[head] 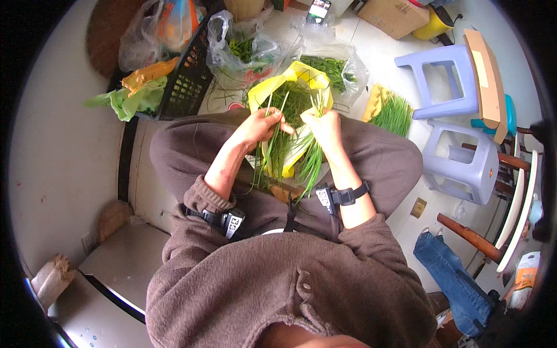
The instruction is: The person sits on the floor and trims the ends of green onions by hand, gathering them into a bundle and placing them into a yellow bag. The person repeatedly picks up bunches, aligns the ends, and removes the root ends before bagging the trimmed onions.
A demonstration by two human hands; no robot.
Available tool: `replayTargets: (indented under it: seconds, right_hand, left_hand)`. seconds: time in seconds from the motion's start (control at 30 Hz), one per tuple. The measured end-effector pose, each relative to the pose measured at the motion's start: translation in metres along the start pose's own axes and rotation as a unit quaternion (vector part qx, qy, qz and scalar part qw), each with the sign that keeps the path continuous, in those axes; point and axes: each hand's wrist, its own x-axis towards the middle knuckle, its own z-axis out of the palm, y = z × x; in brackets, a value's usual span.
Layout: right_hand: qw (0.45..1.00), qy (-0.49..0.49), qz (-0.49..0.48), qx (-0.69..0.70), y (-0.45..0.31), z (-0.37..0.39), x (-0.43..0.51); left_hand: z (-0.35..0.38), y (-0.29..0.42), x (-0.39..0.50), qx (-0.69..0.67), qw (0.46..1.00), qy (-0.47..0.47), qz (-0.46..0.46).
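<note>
My left hand [263, 125] pinches a few thin green stalks, likely garlic chives [273, 152], their pale ends pointing away from me. A thicker bunch of chives [311, 158] is gripped in my right hand [324, 126], with white stem ends above the fist and green leaves hanging towards my lap. Both hands are over an opened yellow plastic bag [260, 92] between my folded legs. Loose tangled greens [289, 98] lie inside it. Just beyond my right knee, a neat pile of chives [395, 115] rests on the floor beside yellowish wrapping.
Clear plastic bags of greens [243, 50] [326, 67] stand ahead. A black plastic crate [185, 74] with bagged goods is at left. Two lilac plastic stools [439, 82] [461, 161] are at right, near a person's jeans-clad leg [452, 278]. A phone [319, 11] is propped at the top.
</note>
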Motion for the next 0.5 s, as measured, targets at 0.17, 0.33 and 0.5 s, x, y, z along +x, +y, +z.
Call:
replayTargets:
  seconds: [0.17,0.33,0.5]
  right_hand:
    - [0.998,-0.001,0.014,0.069,0.009,0.004,0.005]
    - [0.982,-0.028,0.076,0.171,0.009,0.002,0.005]
    - [0.968,-0.158,0.035,0.19,-0.003,0.007,-0.002]
  left_hand:
    - [0.001,-0.002,0.001,0.004,1.0,0.005,0.008]
    - [-0.002,-0.002,0.0,-0.005,1.0,0.01,0.019]
    - [-0.003,-0.008,0.004,0.015,0.999,-0.005,0.03]
